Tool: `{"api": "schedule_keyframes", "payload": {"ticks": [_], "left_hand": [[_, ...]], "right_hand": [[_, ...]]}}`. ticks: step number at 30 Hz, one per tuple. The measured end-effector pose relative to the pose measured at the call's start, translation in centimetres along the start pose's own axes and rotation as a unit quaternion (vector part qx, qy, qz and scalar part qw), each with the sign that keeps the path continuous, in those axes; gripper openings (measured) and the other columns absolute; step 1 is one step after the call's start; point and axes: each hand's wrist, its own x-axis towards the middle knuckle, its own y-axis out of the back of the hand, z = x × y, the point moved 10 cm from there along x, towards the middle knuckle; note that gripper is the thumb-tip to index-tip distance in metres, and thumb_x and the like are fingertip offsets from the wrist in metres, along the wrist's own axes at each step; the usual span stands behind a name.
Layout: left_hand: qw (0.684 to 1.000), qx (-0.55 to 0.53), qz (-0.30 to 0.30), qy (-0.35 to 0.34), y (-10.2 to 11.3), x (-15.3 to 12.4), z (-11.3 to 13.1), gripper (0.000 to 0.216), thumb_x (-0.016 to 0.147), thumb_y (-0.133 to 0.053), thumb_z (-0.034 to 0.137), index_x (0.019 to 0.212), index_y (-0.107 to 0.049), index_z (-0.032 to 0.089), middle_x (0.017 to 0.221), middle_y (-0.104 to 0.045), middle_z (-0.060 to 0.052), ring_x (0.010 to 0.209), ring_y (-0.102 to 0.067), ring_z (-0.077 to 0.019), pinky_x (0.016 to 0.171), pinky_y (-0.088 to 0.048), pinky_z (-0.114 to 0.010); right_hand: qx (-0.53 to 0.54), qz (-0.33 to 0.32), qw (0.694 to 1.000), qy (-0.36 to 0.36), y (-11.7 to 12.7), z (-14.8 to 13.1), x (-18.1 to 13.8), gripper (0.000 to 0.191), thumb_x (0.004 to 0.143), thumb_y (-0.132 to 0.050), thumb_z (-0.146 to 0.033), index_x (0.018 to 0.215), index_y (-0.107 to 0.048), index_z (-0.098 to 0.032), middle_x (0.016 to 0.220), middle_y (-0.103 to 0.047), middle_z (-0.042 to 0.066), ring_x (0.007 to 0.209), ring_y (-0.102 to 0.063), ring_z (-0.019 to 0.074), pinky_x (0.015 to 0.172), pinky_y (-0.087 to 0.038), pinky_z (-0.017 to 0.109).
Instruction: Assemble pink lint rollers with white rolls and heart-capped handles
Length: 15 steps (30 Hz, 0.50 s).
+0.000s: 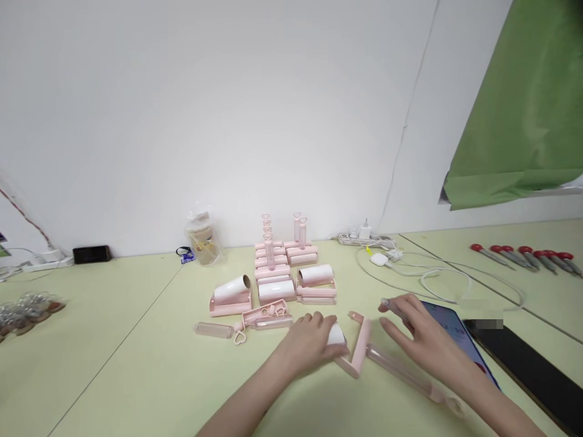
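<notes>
My left hand [312,344] grips a white lint-roller roll [336,334], its fingers hiding most of it. Right beside that roll is a pink lint-roller frame [363,343], an angled piece low on the table. My right hand [426,334] hovers to the right of the frame, thumb and fingers apart, with nothing held. Under it lies a clear tube handle [401,369] with a heart-shaped end, partly covered by the forearm. Behind my left hand rest an opened pink frame [262,311], another clear tube [213,330] and a white roll on a pink holder [231,290].
Finished-looking pink rollers [272,261] stand in rows near the wall. On the right are a phone [449,331], a black flat object [523,364], white cables [437,279] and several red-ended tools [523,250]. A bagged cup [204,240] stands at the back.
</notes>
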Motion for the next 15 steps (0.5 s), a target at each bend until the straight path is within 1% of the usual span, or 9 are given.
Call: {"api": "schedule_keyframes", "payload": {"ticks": [2,3,5,7,8,10,12,14,15], "left_hand": [[1.000,0.010,0.027,-0.006,-0.5,0.6,0.2,0.075,0.067,-0.058,0.062,0.120,-0.044,0.011,0.102,-0.059,-0.016,0.092,-0.055,-0.0309,0.080,-0.042,-0.039],[0.999,0.018,0.043,-0.013,-0.6,1.1,0.3,0.079,0.062,-0.061,0.063,0.118,-0.045,0.010,0.101,-0.059,-0.017,0.093,-0.054,-0.0317,0.082,-0.041,-0.040],[0.997,0.026,0.063,-0.035,-0.6,2.3,0.3,0.076,0.061,-0.064,0.062,0.114,-0.048,0.009,0.102,-0.058,-0.017,0.096,-0.052,-0.0317,0.085,-0.039,-0.039],[0.996,0.019,0.064,-0.065,-0.6,3.6,0.0,0.072,0.060,-0.066,0.059,0.111,-0.048,0.012,0.104,-0.056,-0.015,0.098,-0.050,-0.0308,0.087,-0.037,-0.038],[0.995,0.013,0.059,-0.078,-0.6,4.2,-0.3,0.071,0.058,-0.069,0.056,0.111,-0.048,0.013,0.105,-0.055,-0.013,0.099,-0.049,-0.0304,0.089,-0.036,-0.038],[0.994,0.000,0.042,-0.100,-0.5,5.1,-0.9,0.068,0.056,-0.071,0.045,0.112,-0.047,0.015,0.107,-0.054,-0.011,0.101,-0.047,-0.0297,0.092,-0.033,-0.038],[0.993,-0.018,0.029,-0.112,-0.2,5.5,-1.5,0.063,0.057,-0.068,0.032,0.114,-0.046,0.017,0.112,-0.052,-0.010,0.107,-0.043,-0.0298,0.096,-0.029,-0.039],[0.993,-0.040,0.028,-0.107,0.3,5.2,-2.0,0.064,0.057,-0.063,0.022,0.118,-0.042,0.017,0.121,-0.047,-0.010,0.115,-0.037,-0.0306,0.101,-0.022,-0.042],[0.993,-0.055,0.033,-0.098,0.8,4.9,-2.1,0.066,0.058,-0.061,0.020,0.121,-0.039,0.016,0.126,-0.044,-0.011,0.119,-0.033,-0.0311,0.103,-0.017,-0.044]], "right_hand": [[-0.054,-0.045,0.998,-0.001,-1.0,1.4,-1.2,0.030,0.076,-0.053,-0.047,0.094,-0.054,-0.023,0.095,-0.054,0.007,0.082,-0.055,0.0243,0.070,-0.044,0.036],[-0.079,-0.072,0.994,-0.003,-1.6,2.1,-1.7,0.035,0.074,-0.055,-0.051,0.093,-0.055,-0.022,0.094,-0.056,0.008,0.084,-0.055,0.0261,0.072,-0.043,0.038],[-0.124,-0.121,0.985,-0.006,-2.8,3.3,-2.5,0.040,0.068,-0.060,-0.056,0.089,-0.056,-0.022,0.090,-0.059,0.008,0.084,-0.055,0.0291,0.070,-0.043,0.040],[-0.152,-0.140,0.978,-0.010,-3.5,4.0,-2.9,0.041,0.066,-0.062,-0.055,0.087,-0.057,-0.021,0.086,-0.061,0.008,0.081,-0.055,0.0298,0.067,-0.042,0.039],[-0.157,-0.140,0.978,-0.011,-3.7,4.2,-2.9,0.037,0.067,-0.062,-0.051,0.088,-0.056,-0.021,0.085,-0.062,0.008,0.080,-0.055,0.0292,0.065,-0.042,0.037],[-0.164,-0.137,0.977,-0.007,-3.8,4.1,-2.9,0.024,0.073,-0.059,-0.040,0.086,-0.056,-0.021,0.080,-0.063,0.007,0.076,-0.057,0.0272,0.063,-0.042,0.035],[-0.180,-0.137,0.974,0.002,-3.8,3.9,-2.9,0.011,0.076,-0.052,-0.031,0.077,-0.057,-0.021,0.074,-0.063,0.006,0.072,-0.058,0.0260,0.061,-0.041,0.033],[-0.198,-0.132,0.971,0.012,-3.2,3.5,-2.8,0.013,0.077,-0.049,-0.028,0.070,-0.056,-0.021,0.070,-0.063,0.006,0.070,-0.058,0.0256,0.060,-0.041,0.033],[-0.199,-0.122,0.972,0.017,-2.7,3.3,-2.8,0.013,0.078,-0.048,-0.029,0.071,-0.056,-0.020,0.071,-0.062,0.006,0.070,-0.058,0.0252,0.060,-0.041,0.033]]}}
